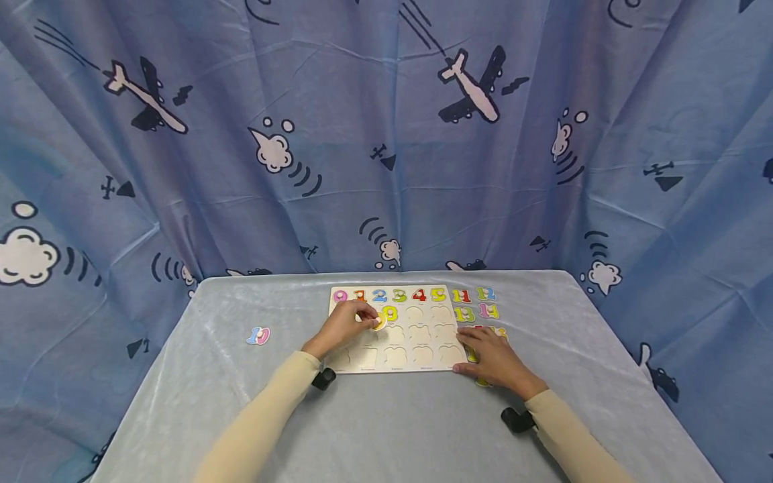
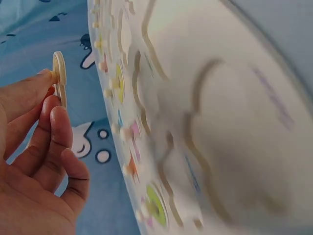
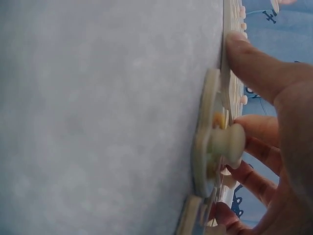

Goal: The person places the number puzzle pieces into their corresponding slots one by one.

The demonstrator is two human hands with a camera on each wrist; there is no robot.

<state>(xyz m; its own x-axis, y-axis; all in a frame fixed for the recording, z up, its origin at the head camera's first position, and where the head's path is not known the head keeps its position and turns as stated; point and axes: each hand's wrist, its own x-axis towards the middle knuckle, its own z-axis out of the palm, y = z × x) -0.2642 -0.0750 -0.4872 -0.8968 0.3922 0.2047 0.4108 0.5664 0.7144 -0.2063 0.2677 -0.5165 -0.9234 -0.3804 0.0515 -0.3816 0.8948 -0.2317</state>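
Holding a yellow piece [image 1: 380,323] above the board [image 1: 406,340], with the fingers [image 2: 59,125] of the left hand [image 1: 345,327] clamped on its knob [image 2: 54,77]; carried knob side up, roughly parallel to the board, not seated in any recess [image 1: 415,314]. Resting at the board's right edge with the right hand [image 1: 492,355], thumb against the rim and fingers spread apart, apparently bracing, with no piece clasped. Judged as the placement step, between pick-up and seating. Note 0 [image 1: 340,296] through 5 [image 1: 438,295] already seated across the top row, plus a yellow-green numeral [image 1: 390,313] in the second, just beside the held piece. Cannot read the held numeral, nor see the slots behind the left hand. Note also, on the tabletop [image 1: 386,429], a loose 10 [image 1: 258,335] well apart to the left, and loose pieces [image 1: 464,314] near and partly under the right hand. For the next move, probably match outline to recess, turn until aligned, lower flat, press home, then release. Brace the rim meanwhile; avoid tilting, likely to cause binding.
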